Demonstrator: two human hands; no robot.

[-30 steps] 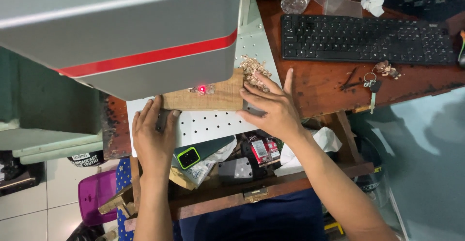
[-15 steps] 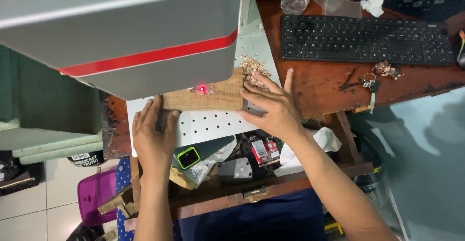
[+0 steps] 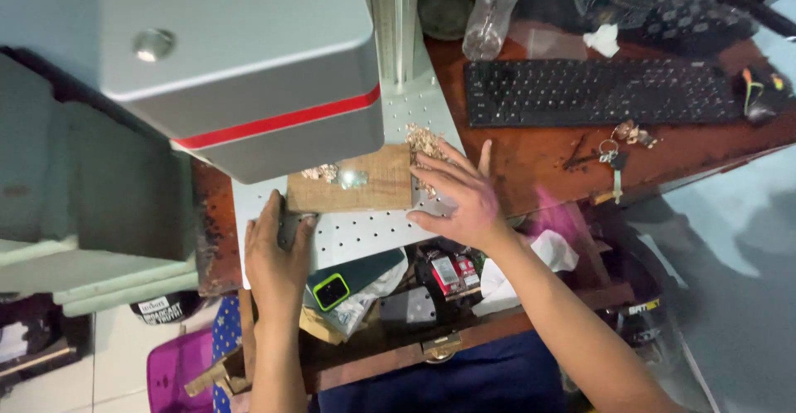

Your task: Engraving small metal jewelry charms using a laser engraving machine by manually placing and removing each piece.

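A flat wooden board point(image 3: 365, 187) lies on the white perforated work plate point(image 3: 365, 235) under the grey machine head point(image 3: 249, 65) with a red stripe. Small pale pieces point(image 3: 332, 174) rest on the board, and more loose bits point(image 3: 423, 143) lie heaped at its right end. My left hand point(image 3: 278, 251) presses flat against the board's left end. My right hand point(image 3: 456, 193) lies spread, fingers apart, on the board's right end.
A black keyboard point(image 3: 597, 89), a clear plastic bottle point(image 3: 489, 7), a crumpled tissue point(image 3: 604, 40) and keys point(image 3: 618, 152) sit on the brown desk point(image 3: 531, 156). An open drawer point(image 3: 390, 297) below holds a phone with a green-ringed camera point(image 3: 332, 290) and clutter. A purple bin point(image 3: 178, 371) is on the floor.
The view has shifted, showing more of the machine's top. The red glow on the board is gone. Both hands stay on the board's ends.
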